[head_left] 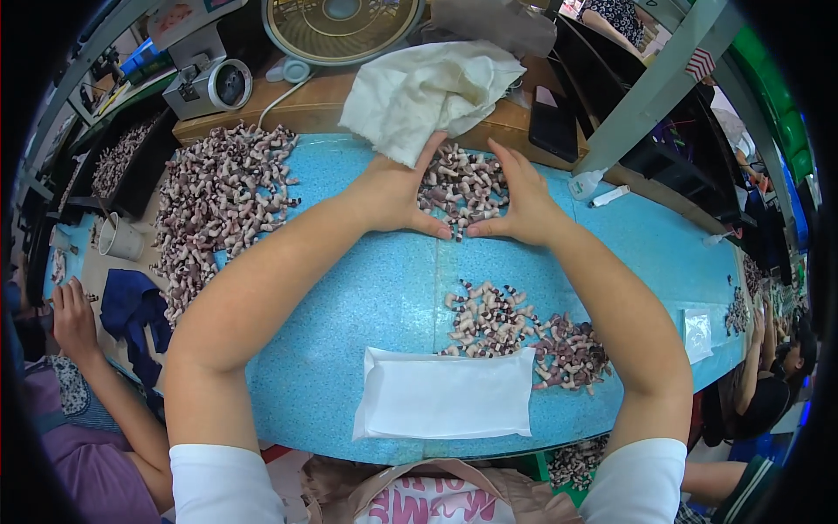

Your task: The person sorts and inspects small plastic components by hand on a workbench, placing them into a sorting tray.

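At the far middle of the blue table mat [340,332], my two hands frame a heap of small white and dark-brown moulded pieces [463,183]. My left hand [397,192] curves round the heap's left side, and its fingers reach the edge of a crumpled white cloth [428,92]. Around the right side curves my right hand [528,201]. Each thumb is spread well away from the fingers, and the thumb tips nearly meet at the near edge. Nearer me lie a pale cluster of similar pieces [489,319], a darker cluster [572,349] and a flat white packet [445,393].
A large pile of pieces [227,188] covers the mat's left. Beyond stand a fan [345,31] and a metal device [209,87]; a phone [552,122] rests at the back right by a slanted post [655,87]. At left, another person's hand [74,323] is near a cup [120,237].
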`<act>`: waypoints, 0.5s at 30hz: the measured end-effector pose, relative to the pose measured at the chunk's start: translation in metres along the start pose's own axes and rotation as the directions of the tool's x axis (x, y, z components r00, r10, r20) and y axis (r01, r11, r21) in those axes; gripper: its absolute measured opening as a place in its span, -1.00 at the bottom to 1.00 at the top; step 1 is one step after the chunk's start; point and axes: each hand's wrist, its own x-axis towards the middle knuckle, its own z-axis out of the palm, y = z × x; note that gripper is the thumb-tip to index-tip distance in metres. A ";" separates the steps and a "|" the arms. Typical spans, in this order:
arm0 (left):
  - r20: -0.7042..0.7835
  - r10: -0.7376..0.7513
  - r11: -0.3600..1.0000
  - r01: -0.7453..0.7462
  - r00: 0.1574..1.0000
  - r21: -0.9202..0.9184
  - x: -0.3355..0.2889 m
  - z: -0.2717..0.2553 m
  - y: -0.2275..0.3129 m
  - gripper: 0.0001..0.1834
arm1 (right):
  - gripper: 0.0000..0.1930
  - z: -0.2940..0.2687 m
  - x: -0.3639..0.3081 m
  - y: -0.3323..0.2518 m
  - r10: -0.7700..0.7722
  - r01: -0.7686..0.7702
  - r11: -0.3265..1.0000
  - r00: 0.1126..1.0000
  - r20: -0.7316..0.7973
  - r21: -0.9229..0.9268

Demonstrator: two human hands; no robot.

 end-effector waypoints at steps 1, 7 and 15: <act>0.005 0.001 1.000 -0.001 1.000 -0.002 0.003 -0.002 0.004 0.32 | 0.22 0.001 0.004 0.001 -0.013 0.011 0.999 0.999 0.046 0.030; 0.138 0.043 0.999 -0.039 0.990 -0.029 0.005 0.000 0.014 0.32 | 0.16 -0.005 -0.011 -0.009 -0.065 0.064 0.998 0.997 0.040 0.017; 0.246 -0.104 0.982 0.139 0.964 -0.128 0.012 -0.016 0.028 0.18 | 0.11 -0.014 -0.001 -0.021 -0.018 0.012 0.996 0.998 0.064 0.085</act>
